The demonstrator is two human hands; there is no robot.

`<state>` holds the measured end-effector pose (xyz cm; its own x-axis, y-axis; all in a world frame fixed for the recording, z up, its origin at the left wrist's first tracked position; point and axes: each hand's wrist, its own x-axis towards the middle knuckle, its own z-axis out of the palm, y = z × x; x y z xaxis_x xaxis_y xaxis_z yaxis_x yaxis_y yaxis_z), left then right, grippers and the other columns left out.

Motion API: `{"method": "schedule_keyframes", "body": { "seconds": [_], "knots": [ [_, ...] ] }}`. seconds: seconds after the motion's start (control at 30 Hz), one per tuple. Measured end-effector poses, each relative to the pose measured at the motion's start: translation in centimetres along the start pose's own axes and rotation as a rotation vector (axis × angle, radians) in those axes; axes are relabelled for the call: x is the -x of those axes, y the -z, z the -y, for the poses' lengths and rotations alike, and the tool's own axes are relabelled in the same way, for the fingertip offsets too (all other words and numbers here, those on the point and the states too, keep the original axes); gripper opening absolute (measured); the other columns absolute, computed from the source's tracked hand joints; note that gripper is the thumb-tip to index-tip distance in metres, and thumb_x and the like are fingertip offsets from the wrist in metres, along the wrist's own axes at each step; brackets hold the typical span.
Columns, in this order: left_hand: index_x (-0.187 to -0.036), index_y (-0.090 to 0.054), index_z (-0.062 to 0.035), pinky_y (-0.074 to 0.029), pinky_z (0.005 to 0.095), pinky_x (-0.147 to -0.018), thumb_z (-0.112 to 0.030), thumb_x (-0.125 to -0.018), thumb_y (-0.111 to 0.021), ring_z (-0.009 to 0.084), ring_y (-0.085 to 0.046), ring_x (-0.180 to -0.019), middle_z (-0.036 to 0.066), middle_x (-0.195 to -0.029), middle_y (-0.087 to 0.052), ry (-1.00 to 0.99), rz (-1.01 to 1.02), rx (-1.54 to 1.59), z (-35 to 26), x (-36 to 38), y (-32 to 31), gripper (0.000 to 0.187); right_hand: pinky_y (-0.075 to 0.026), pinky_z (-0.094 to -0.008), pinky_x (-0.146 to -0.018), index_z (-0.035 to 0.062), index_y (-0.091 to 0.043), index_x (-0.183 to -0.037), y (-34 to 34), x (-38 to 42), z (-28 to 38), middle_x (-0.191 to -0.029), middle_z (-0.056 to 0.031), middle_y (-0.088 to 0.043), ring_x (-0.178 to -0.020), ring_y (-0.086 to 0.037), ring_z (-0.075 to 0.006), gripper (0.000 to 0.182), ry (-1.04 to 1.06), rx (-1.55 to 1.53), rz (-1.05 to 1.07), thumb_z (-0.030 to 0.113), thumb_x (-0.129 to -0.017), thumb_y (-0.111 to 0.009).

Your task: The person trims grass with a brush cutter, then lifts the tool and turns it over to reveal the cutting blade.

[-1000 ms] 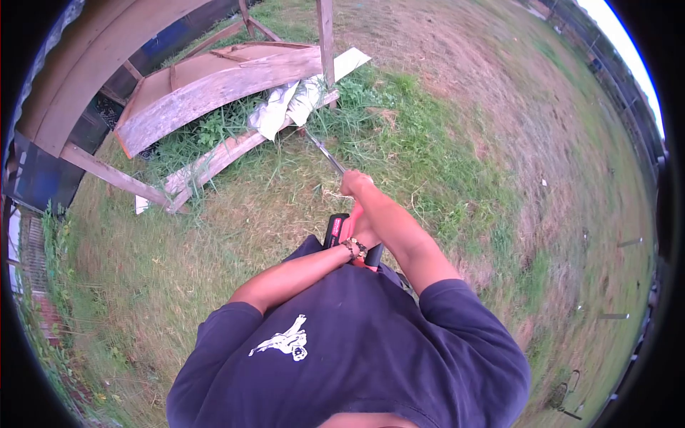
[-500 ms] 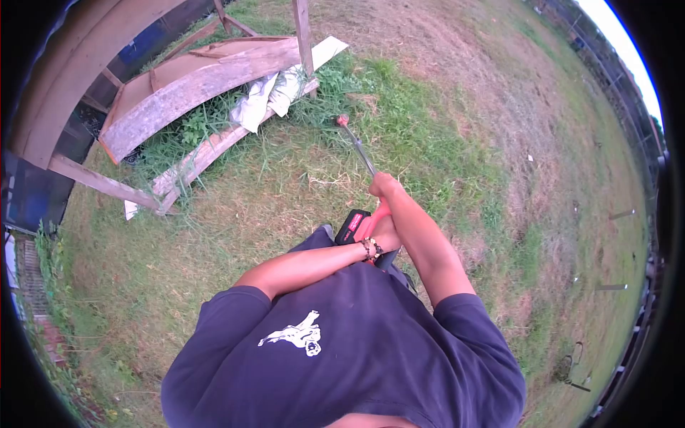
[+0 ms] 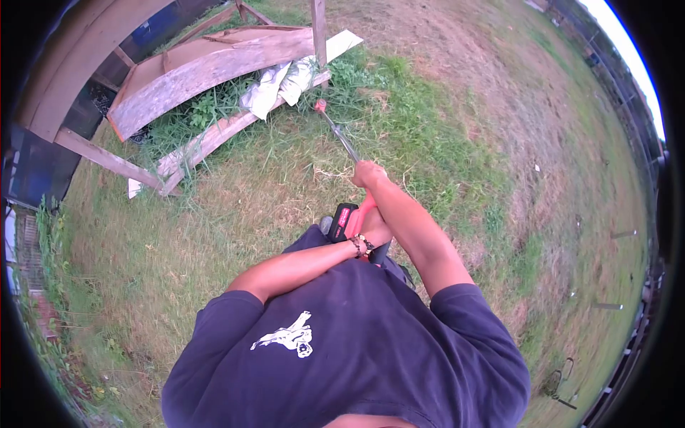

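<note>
Trimmer (image 3: 342,139) partly disappears inside the right hand (image 3: 369,173).

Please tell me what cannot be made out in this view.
In the head view:
- Left hand: fingers mostly hidden behind hand and tool.
- Right hand: grip's underside hidden by its back.
- Battery label: too small to read.
- Red tip: too small for detail.
- Wooden post: cut off by top edge.

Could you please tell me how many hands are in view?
2: the left hand at the tool's red rear part, and the right hand farther forward, by the shaft.
</note>
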<state>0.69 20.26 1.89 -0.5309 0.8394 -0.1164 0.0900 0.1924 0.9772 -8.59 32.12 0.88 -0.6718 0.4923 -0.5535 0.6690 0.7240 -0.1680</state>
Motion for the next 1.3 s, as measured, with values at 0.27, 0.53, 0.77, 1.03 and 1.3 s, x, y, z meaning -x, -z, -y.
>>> {"method": "schedule_keyframes", "body": {
  "seconds": [0.27, 0.53, 0.77, 1.03, 1.3],
  "knots": [
    [-0.080, -0.054, -0.0037, -0.043, 0.0345, -0.057, -0.023, -0.074, -0.062, 0.0195, -0.056, -0.066, 0.008, -0.069, -0.056, -0.158, -0.240, -0.164, -1.2, 0.4, 2.7, 0.021, -0.049, -0.0345, -0.080, 0.0027, -0.060, -0.101, 0.2, 0.6, 6.6, -0.101, -0.0142, -0.062, -0.095, -0.060, -0.0245, 0.034, 0.227, 0.164, 0.011, 0.007, -0.069, -0.053],
    [-0.079, -0.054, -0.0041, -0.043, 0.0336, -0.057, -0.026, -0.075, -0.061, 0.0189, -0.056, -0.067, 0.007, -0.070, -0.055, -0.165, -0.316, 0.165, 0.0, 0.3, 2.6, 0.024, -0.047, -0.0342, -0.083, 0.0043, -0.059, -0.104, -0.3, -0.2, 8.0, -0.107, -0.0126, -0.060, -0.100, -0.058, -0.0231, 0.034, 0.273, 0.145, 0.081, 0.010, -0.071, -0.051],
    [-0.079, -0.054, -0.0041, -0.043, 0.0334, -0.056, -0.029, -0.076, -0.060, 0.0191, -0.056, -0.067, 0.007, -0.071, -0.056, -0.234, -0.126, -0.125, -0.5, -1.5, 1.2, 0.025, -0.046, -0.0361, -0.086, 0.0040, -0.057, -0.107, 1.3, -0.6, 4.1, -0.109, -0.0130, -0.058, -0.102, -0.056, -0.0250, 0.035, 0.140, 0.080, 0.057, 0.013, -0.075, -0.048],
    [-0.079, -0.056, -0.0040, -0.043, 0.0343, -0.055, -0.029, -0.076, -0.058, 0.0211, -0.058, -0.068, 0.009, -0.073, -0.060, -0.142, 0.108, -0.051, 0.0, -2.2, -3.0, 0.025, -0.045, -0.0355, -0.088, 0.0062, -0.053, -0.115, -0.3, -2.1, -4.4, -0.117, -0.0126, -0.054, -0.108, -0.053, -0.0249, 0.040, -0.118, -0.054, 0.049, 0.014, -0.075, -0.053],
    [-0.077, -0.057, -0.0024, -0.043, 0.0322, -0.052, -0.023, -0.072, -0.061, 0.0192, -0.059, -0.062, 0.008, -0.067, -0.059, 0.170, 0.314, -0.031, -4.0, -0.8, -3.5, 0.021, -0.045, -0.0341, -0.088, 0.0043, -0.052, -0.115, -2.7, -1.7, -11.3, -0.117, -0.0128, -0.054, -0.108, -0.052, -0.0247, 0.040, -0.291, -0.071, 0.051, 0.016, -0.077, -0.050]
  ]
}}
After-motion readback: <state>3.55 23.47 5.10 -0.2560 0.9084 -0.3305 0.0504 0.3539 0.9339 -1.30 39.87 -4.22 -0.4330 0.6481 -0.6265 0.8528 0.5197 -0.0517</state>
